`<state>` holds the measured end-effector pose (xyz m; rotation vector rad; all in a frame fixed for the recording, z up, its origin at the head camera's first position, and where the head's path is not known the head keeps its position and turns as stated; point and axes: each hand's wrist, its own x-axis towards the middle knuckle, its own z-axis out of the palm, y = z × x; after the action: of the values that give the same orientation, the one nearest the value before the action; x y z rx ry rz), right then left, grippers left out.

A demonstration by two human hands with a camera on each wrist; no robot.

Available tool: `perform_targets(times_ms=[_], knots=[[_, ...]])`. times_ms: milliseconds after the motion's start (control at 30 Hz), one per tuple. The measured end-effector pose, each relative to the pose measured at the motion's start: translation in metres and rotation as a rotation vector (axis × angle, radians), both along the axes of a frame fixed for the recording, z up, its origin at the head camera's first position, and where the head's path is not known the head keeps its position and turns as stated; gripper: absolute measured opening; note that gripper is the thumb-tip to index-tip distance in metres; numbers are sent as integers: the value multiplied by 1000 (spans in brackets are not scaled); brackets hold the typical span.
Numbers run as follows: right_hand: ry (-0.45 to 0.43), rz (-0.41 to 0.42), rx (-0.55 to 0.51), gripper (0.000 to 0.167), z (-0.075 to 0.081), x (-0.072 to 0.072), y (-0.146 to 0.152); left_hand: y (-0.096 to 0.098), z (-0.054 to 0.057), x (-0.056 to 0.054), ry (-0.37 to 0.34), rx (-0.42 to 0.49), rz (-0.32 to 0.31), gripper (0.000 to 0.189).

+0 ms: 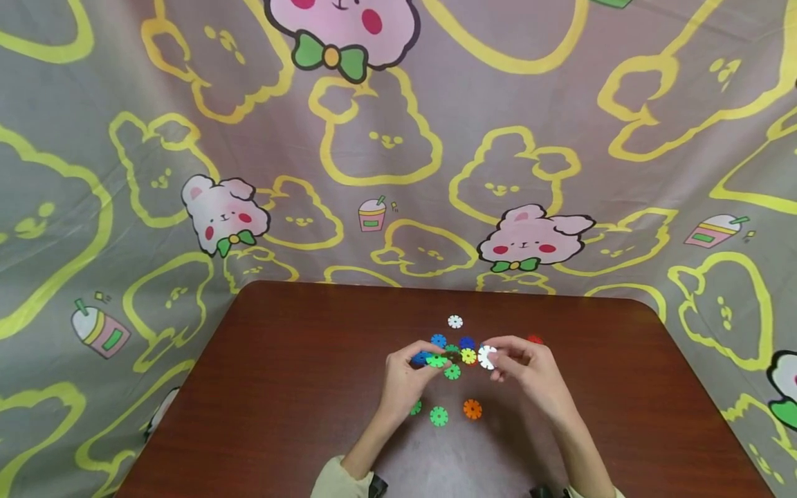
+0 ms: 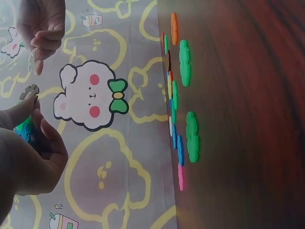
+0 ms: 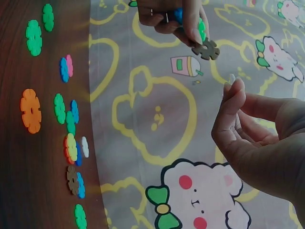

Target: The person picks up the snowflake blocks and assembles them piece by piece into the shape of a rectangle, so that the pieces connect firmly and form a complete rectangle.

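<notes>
My left hand (image 1: 401,380) grips a short chain of notched plastic flower discs in the head view. The chain has a blue disc (image 1: 420,358), a green disc (image 1: 436,361) and, at its outer end, a brown disc (image 3: 208,49) that sticks out past the fingertips in the right wrist view. Across from it, my right hand (image 1: 538,370) pinches a white disc (image 1: 487,357) between thumb and fingers. Only a sliver of that disc shows above the fingertips in the right wrist view. A gap separates the white disc from the brown one. Both hands are raised above the table.
Loose discs lie on the brown table (image 1: 280,387): a white disc (image 1: 455,321) at the back, a yellow disc (image 1: 468,356) among several others, and an orange disc (image 1: 472,409) beside a light green disc (image 1: 438,416) nearer the front. A patterned cloth (image 1: 398,159) hangs behind the table.
</notes>
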<state>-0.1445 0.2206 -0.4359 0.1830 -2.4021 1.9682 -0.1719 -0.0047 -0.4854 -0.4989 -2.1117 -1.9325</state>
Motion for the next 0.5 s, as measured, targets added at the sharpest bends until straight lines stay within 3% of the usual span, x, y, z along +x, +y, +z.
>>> perform_targets(times_ms=[500], knots=[[-50,-10,-7,23,-2,2,-16,3,-1,1,26,47,-15,13]])
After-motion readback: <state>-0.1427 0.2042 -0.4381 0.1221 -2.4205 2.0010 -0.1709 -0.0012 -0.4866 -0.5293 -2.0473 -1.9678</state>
